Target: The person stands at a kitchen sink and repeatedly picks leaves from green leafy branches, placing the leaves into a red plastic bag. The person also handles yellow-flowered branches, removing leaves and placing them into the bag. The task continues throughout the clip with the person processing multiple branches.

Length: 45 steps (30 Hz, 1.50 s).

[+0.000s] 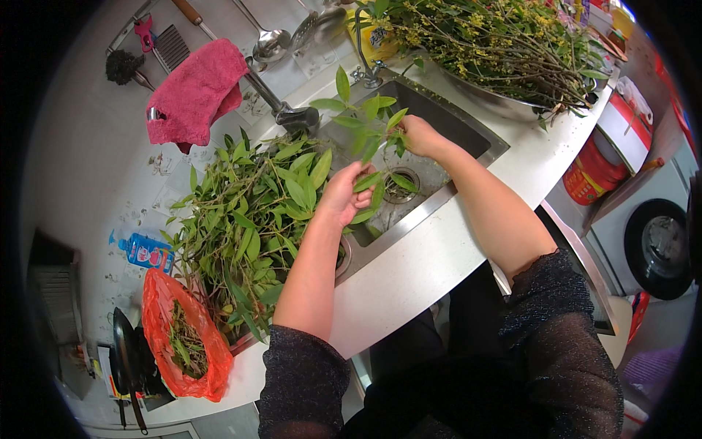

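My left hand (349, 193) is closed around part of a leafy green sprig (364, 122), over the near left part of a stainless steel sink (386, 244). To its right, my right hand (419, 136) pinches the same sprig, or a stem beside it; which one is unclear among the leaves. Below my hands the sink drain (402, 185) shows, with a leaf across it. A large pile of leafy branches (247, 219) lies left of my left hand. At the upper right, a wide metal bowl (488, 101) holds branches with small yellow flowers (493, 44).
A red plastic bag (216, 351) with stems and leaves sits at the counter's left. Near it are a blue pump bottle (147, 251) and a black pan (125, 351). A pink cloth (194, 93) hangs by the wall above the branches. A faucet (370, 77) stands behind the sink.
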Each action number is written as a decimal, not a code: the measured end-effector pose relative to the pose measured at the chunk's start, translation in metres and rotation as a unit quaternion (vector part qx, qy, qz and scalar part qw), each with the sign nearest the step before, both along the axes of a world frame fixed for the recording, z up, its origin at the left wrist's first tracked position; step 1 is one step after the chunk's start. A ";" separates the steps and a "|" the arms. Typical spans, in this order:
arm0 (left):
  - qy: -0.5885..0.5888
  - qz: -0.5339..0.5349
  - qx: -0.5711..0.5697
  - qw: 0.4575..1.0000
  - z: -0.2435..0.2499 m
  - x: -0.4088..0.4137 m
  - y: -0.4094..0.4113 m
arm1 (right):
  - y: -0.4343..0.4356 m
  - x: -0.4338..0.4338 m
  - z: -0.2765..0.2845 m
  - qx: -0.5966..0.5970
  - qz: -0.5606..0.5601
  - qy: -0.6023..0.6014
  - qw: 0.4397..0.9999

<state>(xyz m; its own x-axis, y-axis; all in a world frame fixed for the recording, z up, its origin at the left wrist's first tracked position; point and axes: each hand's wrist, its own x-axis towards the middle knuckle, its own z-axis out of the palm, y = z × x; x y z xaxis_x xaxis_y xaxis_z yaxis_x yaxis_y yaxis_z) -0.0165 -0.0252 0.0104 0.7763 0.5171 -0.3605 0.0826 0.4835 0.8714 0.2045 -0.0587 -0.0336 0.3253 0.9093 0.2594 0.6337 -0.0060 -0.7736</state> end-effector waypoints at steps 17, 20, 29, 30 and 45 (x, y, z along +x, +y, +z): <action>-0.102 -0.093 0.309 0.941 0.011 0.007 -0.029 | 0.016 -0.004 -0.011 0.056 -0.031 0.027 0.998; -0.165 -0.127 0.254 0.944 0.026 0.014 -0.047 | 0.007 0.022 -0.009 -0.012 -0.165 0.038 0.986; -0.083 -0.047 0.006 0.995 -0.005 0.012 -0.025 | 0.001 0.004 -0.001 0.086 -0.110 0.087 0.986; -0.063 -0.036 0.003 0.997 -0.007 0.013 -0.024 | -0.001 0.005 -0.001 0.084 -0.108 0.101 0.985; -0.098 0.065 -0.016 0.993 -0.009 0.017 -0.020 | 0.005 -0.005 -0.006 0.053 -0.035 0.011 0.998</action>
